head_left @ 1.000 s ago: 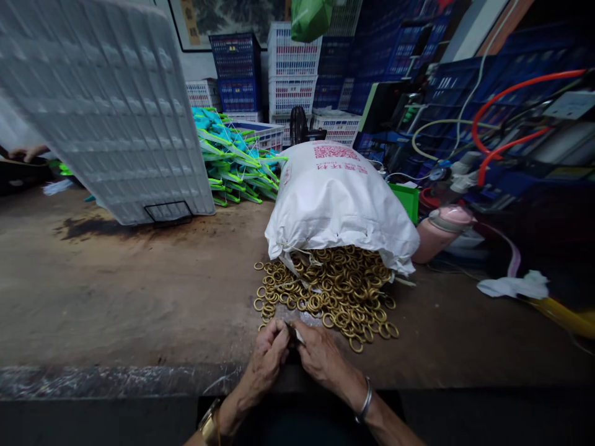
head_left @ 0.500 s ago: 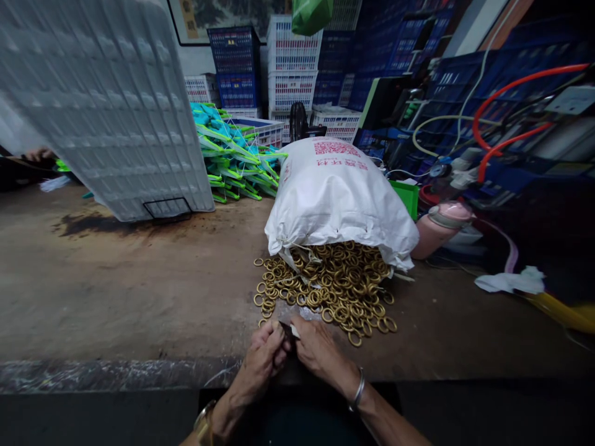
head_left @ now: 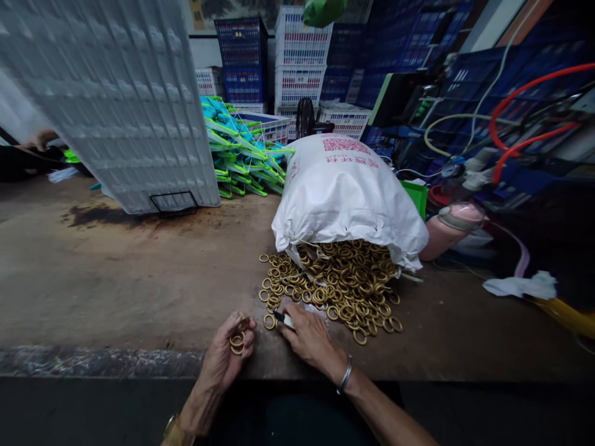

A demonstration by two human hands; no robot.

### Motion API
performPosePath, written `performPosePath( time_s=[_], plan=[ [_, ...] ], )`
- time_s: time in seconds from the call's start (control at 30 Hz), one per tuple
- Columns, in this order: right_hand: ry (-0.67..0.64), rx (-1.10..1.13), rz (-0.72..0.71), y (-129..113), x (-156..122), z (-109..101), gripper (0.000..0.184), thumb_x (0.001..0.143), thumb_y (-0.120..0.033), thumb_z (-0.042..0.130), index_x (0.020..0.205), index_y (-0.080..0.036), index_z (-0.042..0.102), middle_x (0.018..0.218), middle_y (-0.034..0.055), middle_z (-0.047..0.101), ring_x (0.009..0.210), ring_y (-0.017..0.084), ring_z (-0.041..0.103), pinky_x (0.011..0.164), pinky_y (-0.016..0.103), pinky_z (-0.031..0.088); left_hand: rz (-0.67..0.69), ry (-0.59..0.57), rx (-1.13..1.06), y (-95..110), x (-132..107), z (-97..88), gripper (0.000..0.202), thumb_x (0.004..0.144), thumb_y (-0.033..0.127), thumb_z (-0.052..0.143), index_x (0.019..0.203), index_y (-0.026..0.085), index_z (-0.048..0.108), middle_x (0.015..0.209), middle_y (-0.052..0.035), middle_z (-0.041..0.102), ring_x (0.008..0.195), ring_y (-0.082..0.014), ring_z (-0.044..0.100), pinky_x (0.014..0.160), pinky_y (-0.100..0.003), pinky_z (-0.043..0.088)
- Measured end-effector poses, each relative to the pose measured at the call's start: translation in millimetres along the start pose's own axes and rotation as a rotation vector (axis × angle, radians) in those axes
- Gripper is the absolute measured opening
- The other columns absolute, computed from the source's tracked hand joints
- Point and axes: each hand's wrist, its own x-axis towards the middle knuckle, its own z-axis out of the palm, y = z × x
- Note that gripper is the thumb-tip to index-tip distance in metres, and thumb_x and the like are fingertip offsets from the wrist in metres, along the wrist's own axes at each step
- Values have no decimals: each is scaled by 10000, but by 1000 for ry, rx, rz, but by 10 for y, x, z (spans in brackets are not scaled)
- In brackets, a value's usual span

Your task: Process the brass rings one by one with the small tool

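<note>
Head view: over the near edge of the desk (head_left: 153,285), the left hand (head_left: 222,352) is loosely curled, with at least two held rings (head_left: 237,342) against its fingers. The right hand (head_left: 309,333), palm down, is closed around a small black-tipped tool (head_left: 284,319), its white part under the fingers; what kind of tool it is, I cannot tell. The tip points left, near a loose ring (head_left: 269,321). For good handling, a firmer curl of the left fingers would probably stop the rings slipping out, and the tip is best angled away from those fingertips in case it is sharp.

The loose pile of rings (head_left: 356,288) lies just beyond the right hand, spread over the desk from the open mouth of a white sack (head_left: 344,201). More rings show inside that mouth; how full the sack is cannot be seen. Behind stand stacked white crates (head_left: 300,56) and blue crates (head_left: 244,59); their contents are too dim to name. A green tray (head_left: 416,197) sits beside the sack, largely hidden.
</note>
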Motion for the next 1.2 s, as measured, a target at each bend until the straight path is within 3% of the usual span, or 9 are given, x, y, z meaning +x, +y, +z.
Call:
performPosePath(
  time_s=[0.13, 0.4, 0.5, 0.63, 0.77, 0.87, 0.93, 1.03, 1.2],
  plan=[
    [-31, -33, -22, -5, 30, 7, 185, 822, -254, 480, 1005, -231, 487, 983, 26, 603, 831, 165, 562, 652, 247, 306, -66, -8, -57, -25, -12, -15, 178, 658, 217, 664, 800, 150, 580, 639, 7, 556, 444, -51, 442, 364, -145, 309],
    [-1, 18, 49, 60, 38, 55, 154, 782, -196, 453, 931, -205, 490, 742, 1, 591, 662, 145, 529, 575, 243, 265, -110, 4, 6, -153, -24, 65, 239, 632, 282, 717, 639, 132, 532, 703, -12, 583, 587, -88, 534, 408, -148, 364],
    [74, 223, 125, 92, 53, 39, 47, 766, -199, 428, 781, -199, 473, 651, -25, 511, 597, 123, 465, 553, 230, 274, -99, -5, 119, -225, -41, 154, 264, 633, 310, 724, 690, 145, 526, 654, 12, 560, 544, -76, 513, 388, -142, 353],
    [152, 672, 221, 99, 39, -6, 66, 744, -259, 430, 707, -206, 417, 587, -60, 433, 543, 98, 413, 548, 210, 333, -72, -14, 248, -346, -45, 274, 320, 643, 374, 706, 796, 161, 522, 639, 24, 555, 506, -73, 504, 357, -135, 325],
    [117, 943, 293, 53, -34, 14, 134, 732, -331, 472, 751, -209, 420, 524, -84, 439, 460, 85, 388, 485, 205, 333, -1, -69, 374, -470, -22, 337, 381, 667, 431, 668, 903, 170, 521, 635, 27, 560, 467, -68, 473, 348, -140, 301],
    [97, 1014, 292, 30, -85, 54, 187, 727, -381, 495, 748, -208, 427, 509, -84, 444, 434, 81, 381, 450, 202, 316, 52, -83, 485, -512, -5, 355, 320, 715, 453, 615, 828, 162, 539, 642, 25, 567, 406, -33, 380, 355, -143, 254],
    [100, 1014, 271, 41, -111, 63, 193, 730, -388, 494, 748, -206, 432, 512, -79, 454, 441, 82, 391, 454, 202, 320, 82, -69, 555, -515, -1, 365, 302, 735, 456, 590, 752, 157, 551, 600, 34, 547, 391, -27, 333, 372, -152, 241],
    [97, 938, 209, 90, -148, 40, 183, 755, -379, 470, 740, -199, 449, 532, -66, 468, 484, 88, 414, 499, 207, 345, 192, -85, 658, -513, -6, 378, 282, 729, 418, 606, 661, 147, 573, 577, 20, 540, 473, -63, 407, 466, -178, 322],
    [133, 789, 152, 163, -211, 22, 182, 769, -364, 467, 727, -188, 482, 601, -54, 441, 577, 97, 409, 552, 206, 346, 390, -110, 865, -543, -27, 378, 209, 718, 352, 621, 650, 154, 614, 592, 13, 524, 582, -115, 446, 575, -216, 355]
  ],
)
